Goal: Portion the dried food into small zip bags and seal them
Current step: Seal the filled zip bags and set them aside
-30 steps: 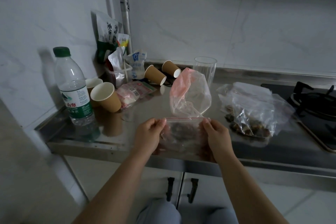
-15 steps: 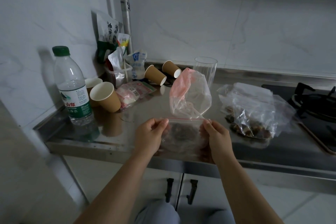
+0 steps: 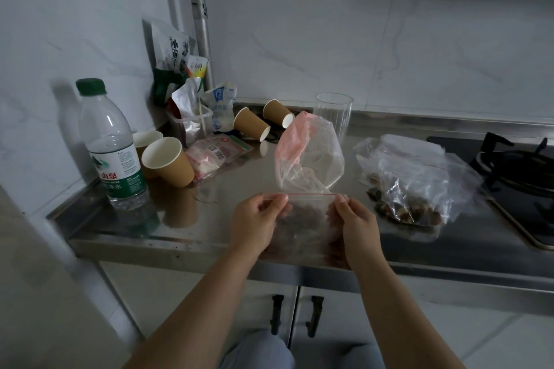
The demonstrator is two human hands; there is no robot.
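The person holds a small zip bag [image 3: 302, 219] up over the near edge of the steel table [image 3: 209, 219], one hand at each end of its red strip. The left hand [image 3: 254, 220] pinches the left end of the strip between thumb and fingers; the right hand [image 3: 355, 223] pinches the right end the same way. The strip runs straight and level between them, and dark dried food [image 3: 304, 214] shows through the clear plastic below it. Whether the strip is fully pressed closed cannot be told.

Just beyond the zip bag, a clear bag with a pink tint [image 3: 308, 156] stands puffed up on the table. To its right lies a large crumpled clear bag [image 3: 416, 186] with brown dried pieces in its lower part, near the gas stove [image 3: 521, 171] at the far right. A clear ribbed glass [image 3: 332, 114] stands upright behind the pink-tinted bag, against the wall.

On the left a water bottle [image 3: 112, 153] with a green cap stands upright. Beside it two brown paper cups [image 3: 168, 160] stand with mouths up, one partly behind the other. Farther back two more paper cups [image 3: 250, 127] lie on their sides, mouths to the right. A flat pink packet [image 3: 218, 153] lies between the standing and fallen cups, and snack packets [image 3: 177, 57] lean in the far corner by a pipe. Below the table, two dark cabinet handles [image 3: 295, 314] hang side by side
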